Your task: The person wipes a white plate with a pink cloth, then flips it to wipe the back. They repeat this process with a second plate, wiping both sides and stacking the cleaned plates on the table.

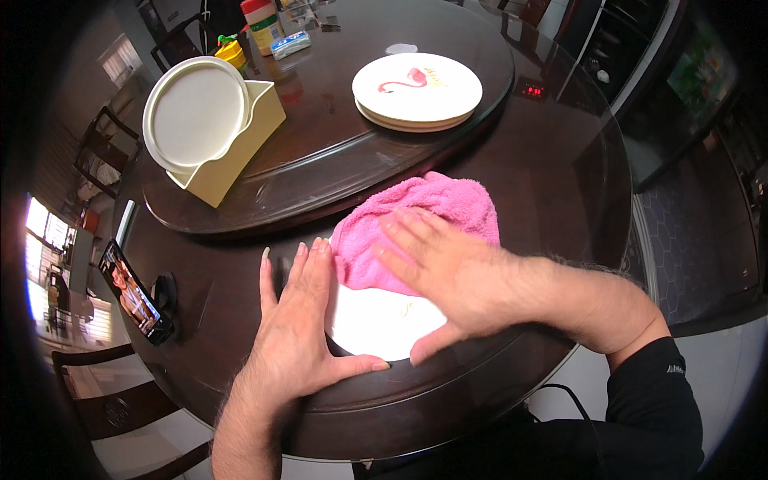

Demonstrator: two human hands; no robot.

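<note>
My right hand [444, 270] lies flat, fingers spread, on a pink terry cloth [372, 240] that covers the far part of a round white plate [378, 324]. A bit of gold lettering shows on the plate's bare near part. My left hand [300, 318] rests at the plate's left edge, its thumb stretched along the near rim and its fingers pointing away from me. The plate lies on the dark glossy table near its front edge.
On the raised turntable [312, 180] stand a stack of white flamingo plates [420, 90], a cream holder [240, 156] with round white pieces [195, 114], and a red-lidded jar [264, 30]. A phone [135, 294] leans on a stand at left; a wooden chair [120, 414] is nearby.
</note>
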